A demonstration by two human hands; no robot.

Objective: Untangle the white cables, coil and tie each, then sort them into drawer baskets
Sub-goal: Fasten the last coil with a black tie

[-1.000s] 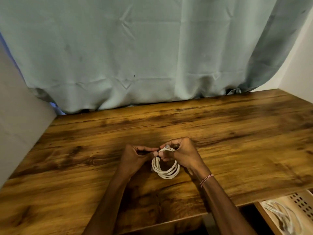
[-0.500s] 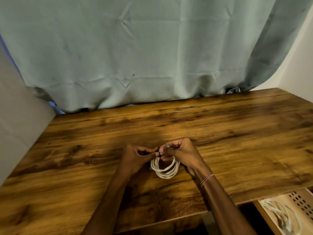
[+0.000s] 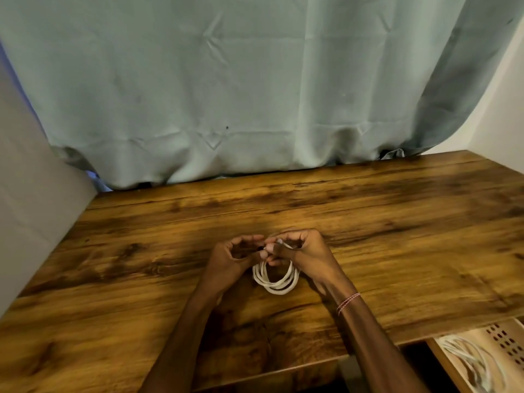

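While the coiled cable (image 3: pixel 276 285) sits at the near middle of the worktop (image 3: pixel 397 222), the left hand (image 3: pixel 226 259) and right hand (image 3: pixel 307 255) meet at its top, fingers (image 3: pixel 295 236) curled, pinching it.

Your coiled cable (image 3: pixel 276 282) was white. Your table (image 3: pixel 397 222) showed brown wood grain with dark streaks. Curtain (image 3: pixel 255 80): plain pale grey-green. Your wristband (image 3: pixel 348 302): red and white. Basket (image 3: pixel 504 338): beige, rows of holes.
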